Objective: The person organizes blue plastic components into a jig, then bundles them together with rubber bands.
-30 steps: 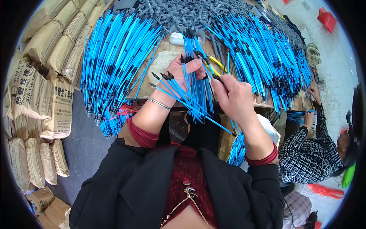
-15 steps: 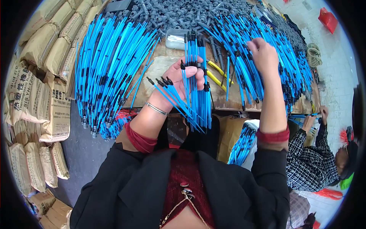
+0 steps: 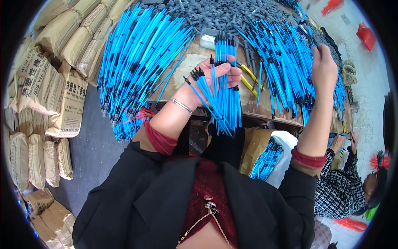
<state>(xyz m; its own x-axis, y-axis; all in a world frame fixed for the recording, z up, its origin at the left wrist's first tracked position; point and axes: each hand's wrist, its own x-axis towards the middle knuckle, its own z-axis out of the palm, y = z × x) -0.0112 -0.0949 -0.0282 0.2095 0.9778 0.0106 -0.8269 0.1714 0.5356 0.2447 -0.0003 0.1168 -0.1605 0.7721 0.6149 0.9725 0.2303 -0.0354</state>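
A bundle of thin blue tubes (image 3: 227, 97) with black fittings at their upper ends rests in my left hand (image 3: 216, 74). Its thumb and fingers close around the tubes, and a few of them fan out toward the wrist. My right hand (image 3: 324, 66) is over the far side of the right-hand pile of blue tubes (image 3: 286, 70), its fingers curled in. What the fingertips hold, if anything, is hidden. Another large pile of blue tubes (image 3: 141, 62) lies on the left of the wooden table (image 3: 188, 62).
Grey plastic fittings (image 3: 232, 16) heap along the back. Yellow-handled pliers (image 3: 248, 79) and a clear plastic box (image 3: 208, 38) lie mid-table. Paper sacks (image 3: 49, 83) stack at left. An open bag of tubes (image 3: 267, 159) stands below the table edge. A co-worker (image 3: 342, 182) sits at right.
My right hand has moved right and farther out across the right-hand pile. The left hand keeps its hold on the bundle. The whole view has shifted a little.
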